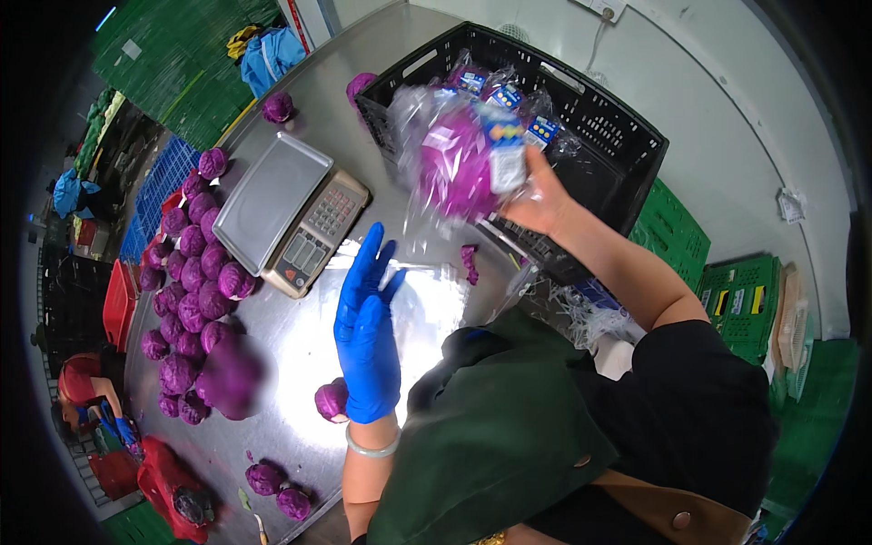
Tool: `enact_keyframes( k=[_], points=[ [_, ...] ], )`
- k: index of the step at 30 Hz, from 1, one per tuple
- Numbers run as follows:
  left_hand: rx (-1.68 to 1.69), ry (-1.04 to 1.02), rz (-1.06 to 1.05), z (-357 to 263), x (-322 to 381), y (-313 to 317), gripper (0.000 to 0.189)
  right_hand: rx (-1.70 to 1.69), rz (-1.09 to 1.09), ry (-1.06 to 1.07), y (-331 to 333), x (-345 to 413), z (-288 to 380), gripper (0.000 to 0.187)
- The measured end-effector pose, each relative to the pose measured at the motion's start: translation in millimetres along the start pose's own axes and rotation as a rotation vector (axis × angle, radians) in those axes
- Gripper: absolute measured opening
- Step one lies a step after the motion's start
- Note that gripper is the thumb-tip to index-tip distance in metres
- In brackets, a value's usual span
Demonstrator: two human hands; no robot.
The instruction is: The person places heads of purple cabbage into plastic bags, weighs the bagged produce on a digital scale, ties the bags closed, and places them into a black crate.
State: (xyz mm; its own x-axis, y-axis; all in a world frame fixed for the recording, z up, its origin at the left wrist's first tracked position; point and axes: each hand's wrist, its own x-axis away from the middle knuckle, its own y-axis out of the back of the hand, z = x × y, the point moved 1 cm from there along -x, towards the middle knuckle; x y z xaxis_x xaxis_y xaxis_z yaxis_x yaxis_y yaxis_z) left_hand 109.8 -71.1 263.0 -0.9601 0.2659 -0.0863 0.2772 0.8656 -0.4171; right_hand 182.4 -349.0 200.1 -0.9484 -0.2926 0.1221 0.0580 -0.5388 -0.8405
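Observation:
My right hand (539, 197) is bare and holds a purple cabbage in a clear plastic bag (456, 163), which bears a blue and white label, over the near side of a black plastic crate (606, 146). Other bagged, labelled cabbages (504, 95) lie inside that crate. My left hand (370, 327), in a blue glove, is raised over the metal table (286, 354) with its fingers apart and nothing in it. Beside its wrist sits a loose purple cabbage (332, 400). Clear plastic bags (429, 293) lie flat between the hands.
A digital scale (300, 211) with a metal pan stands beyond my left hand. Many loose cabbages (193, 272) are piled at the left. A red bag (167, 477) lies at the table's edge. Another person (85, 381) bends over at far left. Green crates (739, 300) stand at right.

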Motion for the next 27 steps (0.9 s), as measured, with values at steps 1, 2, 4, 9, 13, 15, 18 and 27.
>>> enact_keyframes(
  k=[1,2,4,9,13,15,18,27],
  points=[
    [-0.122,-0.057,-0.047,8,-4,-2,0.053,0.02,-0.085,0.06,-4,4,24,0.056],
    [-0.131,-0.047,-0.131,17,-4,-2,0.042,-0.022,-0.13,0.081,11,3,38,0.056],
    [-0.117,0.134,-0.246,40,7,17,0.037,-0.018,-0.23,0.101,35,-1,63,0.059],
    [-0.204,0.432,-0.433,123,69,82,0.034,0.055,-0.534,0.009,130,-10,66,0.054],
    [-0.357,0.48,-0.484,166,105,114,0.031,0.278,-0.687,-0.097,207,-26,54,0.051],
    [-0.308,0.456,-0.48,179,101,118,0.029,0.3,-0.61,-0.119,264,-31,55,0.059],
    [-0.545,0.343,-0.545,199,105,120,0.019,0.665,-0.705,-0.359,260,-41,57,0.084],
    [-0.859,0.206,-0.416,278,99,151,0.012,2.012,-0.389,0.484,71,-49,65,0.025]
  ],
)
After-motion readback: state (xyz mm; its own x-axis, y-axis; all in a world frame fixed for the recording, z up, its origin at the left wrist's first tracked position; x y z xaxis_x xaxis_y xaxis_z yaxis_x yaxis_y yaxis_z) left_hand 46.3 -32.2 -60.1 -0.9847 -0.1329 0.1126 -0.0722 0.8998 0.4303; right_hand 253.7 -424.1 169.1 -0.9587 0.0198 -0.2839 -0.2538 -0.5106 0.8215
